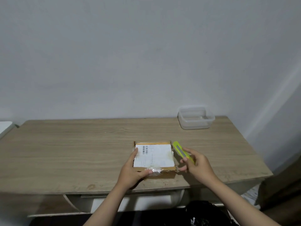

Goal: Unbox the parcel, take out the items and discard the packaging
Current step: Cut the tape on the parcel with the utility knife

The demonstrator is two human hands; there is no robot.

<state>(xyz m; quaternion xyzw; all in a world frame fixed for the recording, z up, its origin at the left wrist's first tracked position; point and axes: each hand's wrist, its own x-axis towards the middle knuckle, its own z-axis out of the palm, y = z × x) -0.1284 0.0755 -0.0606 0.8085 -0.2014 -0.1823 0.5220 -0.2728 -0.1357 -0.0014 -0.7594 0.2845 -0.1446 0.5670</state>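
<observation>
A flat brown cardboard parcel (pixel 156 156) lies on the wooden table (pixel 81 152), with a white shipping label and clear tape on top. My left hand (pixel 132 170) grips its near left corner, thumb on the front edge and fingers along the left side. My right hand (pixel 197 165) holds a yellow-green utility knife (pixel 180 150) just right of the parcel, its tip pointing away from me beside the parcel's far right corner. Whether a blade is out is not visible.
A clear plastic container (pixel 195 118) stands at the table's back right, near the wall. A white object (pixel 5 127) shows at the far left edge. Something dark with a white pattern (pixel 205 214) lies below the table's front edge.
</observation>
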